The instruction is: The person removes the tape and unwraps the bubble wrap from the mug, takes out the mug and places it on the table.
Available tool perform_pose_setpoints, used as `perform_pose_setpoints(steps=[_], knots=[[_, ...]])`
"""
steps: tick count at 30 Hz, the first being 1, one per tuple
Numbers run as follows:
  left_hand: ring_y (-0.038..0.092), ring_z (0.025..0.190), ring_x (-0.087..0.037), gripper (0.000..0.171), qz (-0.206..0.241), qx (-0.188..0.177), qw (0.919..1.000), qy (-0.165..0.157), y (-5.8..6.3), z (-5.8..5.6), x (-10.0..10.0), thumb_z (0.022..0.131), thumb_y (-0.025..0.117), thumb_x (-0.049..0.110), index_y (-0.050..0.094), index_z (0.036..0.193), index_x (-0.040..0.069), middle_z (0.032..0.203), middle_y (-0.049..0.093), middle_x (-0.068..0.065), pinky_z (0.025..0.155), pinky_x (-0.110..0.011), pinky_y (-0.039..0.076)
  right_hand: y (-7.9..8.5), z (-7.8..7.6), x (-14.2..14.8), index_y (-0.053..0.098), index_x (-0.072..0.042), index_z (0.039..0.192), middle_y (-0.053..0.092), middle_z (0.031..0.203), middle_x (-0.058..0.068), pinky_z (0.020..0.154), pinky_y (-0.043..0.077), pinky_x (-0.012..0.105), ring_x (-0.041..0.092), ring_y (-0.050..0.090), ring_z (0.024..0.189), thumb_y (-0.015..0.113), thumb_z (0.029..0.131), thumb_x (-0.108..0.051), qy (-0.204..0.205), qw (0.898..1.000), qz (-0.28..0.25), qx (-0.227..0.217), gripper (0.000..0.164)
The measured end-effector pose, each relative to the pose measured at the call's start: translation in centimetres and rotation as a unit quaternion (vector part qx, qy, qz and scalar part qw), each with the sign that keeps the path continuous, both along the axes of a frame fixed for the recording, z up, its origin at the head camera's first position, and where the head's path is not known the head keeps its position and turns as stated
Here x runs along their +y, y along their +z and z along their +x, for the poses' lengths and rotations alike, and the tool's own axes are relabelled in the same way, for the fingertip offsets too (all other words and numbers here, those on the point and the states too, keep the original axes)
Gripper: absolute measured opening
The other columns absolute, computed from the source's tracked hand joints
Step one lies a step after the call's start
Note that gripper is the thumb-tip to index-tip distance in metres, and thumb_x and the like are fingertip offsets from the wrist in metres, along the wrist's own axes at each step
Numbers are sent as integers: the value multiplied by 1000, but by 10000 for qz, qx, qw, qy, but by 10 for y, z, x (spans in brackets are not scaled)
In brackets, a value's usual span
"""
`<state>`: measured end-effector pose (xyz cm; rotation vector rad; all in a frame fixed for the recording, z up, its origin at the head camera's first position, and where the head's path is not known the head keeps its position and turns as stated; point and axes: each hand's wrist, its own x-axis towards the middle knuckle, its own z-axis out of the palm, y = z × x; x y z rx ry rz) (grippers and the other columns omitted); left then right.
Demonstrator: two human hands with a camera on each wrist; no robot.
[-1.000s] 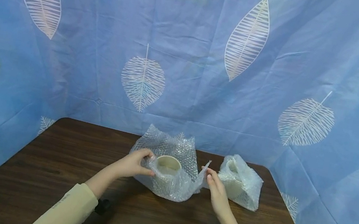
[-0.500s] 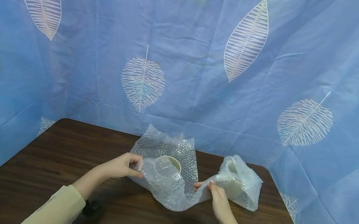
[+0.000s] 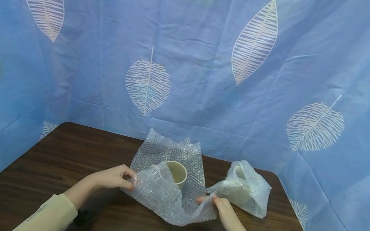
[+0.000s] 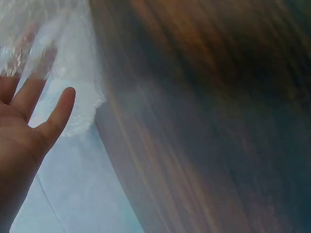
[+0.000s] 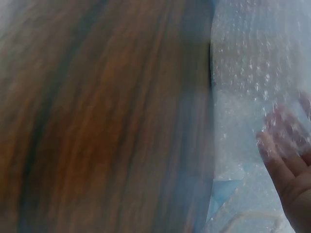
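Observation:
A cream-coloured round cup [image 3: 179, 172] stands on a sheet of bubble wrap [image 3: 164, 199]; the near part of the sheet is raised in front of the cup and hides its lower side. My left hand [image 3: 110, 179] pinches the sheet's near left corner between thumb and fingers. On the opposite side, the right hand [image 3: 228, 216] grips the near right edge, and the plastic sags between both hands. In the left wrist view, some fingers of the left hand [image 4: 26, 116] show through the clear plastic. Bubble wrap likewise covers the right fingertips [image 5: 265, 145] in the right wrist view.
A second cream-coloured item in bubble wrap [image 3: 249, 188] sits at the back right of the dark wooden table [image 3: 34, 172]. Behind the table hangs a blue curtain [image 3: 188, 92] with white leaf prints, which also runs along both sides.
Both hands have drawn the near part of the bubble wrap toward the front, off the cup's front. The left hand moved left and nearer, and the cup's opening shows more than half a second ago.

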<state>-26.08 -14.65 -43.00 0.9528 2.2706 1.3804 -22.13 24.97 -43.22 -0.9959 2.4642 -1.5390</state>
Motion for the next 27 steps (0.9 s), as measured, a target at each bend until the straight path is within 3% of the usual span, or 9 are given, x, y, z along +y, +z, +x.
perform_pose_setpoints(steps=[4,8,11,14,20,27], knots=[[43,62,-8,14,-139,-103,9998,-27,-4,1,-4,88,60,8,70,81,1,76,59,3,60,-27,43,-3,-1,3,62,11,118,59,121,26,99,35,25,41,50,120,19,107,-14,272,9988,350,-207,51],[55,79,-14,15,-256,-115,9996,19,-9,1,-6,88,61,10,74,85,4,90,67,-2,71,-33,48,-8,-1,4,63,6,121,52,131,26,104,32,48,48,39,127,24,106,-15,333,9949,913,-278,46],[59,94,-19,15,-346,-69,9994,13,-13,0,-7,89,62,11,75,87,5,100,67,-3,79,-36,48,-11,-1,3,63,1,122,47,137,26,101,25,67,50,32,130,30,106,-18,268,9911,1243,-388,42],[59,101,-20,16,-416,-24,9991,-29,-15,-1,-6,91,62,13,75,88,5,102,67,-2,82,-36,48,-15,-2,2,64,0,122,44,140,26,99,20,71,51,27,132,33,105,-21,161,9895,1337,-532,41],[58,84,-13,16,-563,45,9984,-40,-17,-2,-5,92,61,12,75,89,6,91,67,0,73,-32,48,-20,-5,1,63,1,124,38,143,28,101,14,70,51,20,135,36,104,-25,-20,9874,1478,-567,42],[40,63,-8,23,-606,82,9980,-131,-18,-1,-3,94,58,12,65,76,0,71,51,5,58,-26,37,-20,-11,0,54,5,132,34,145,29,103,18,67,51,23,134,35,104,-31,224,9789,1835,-871,49]])
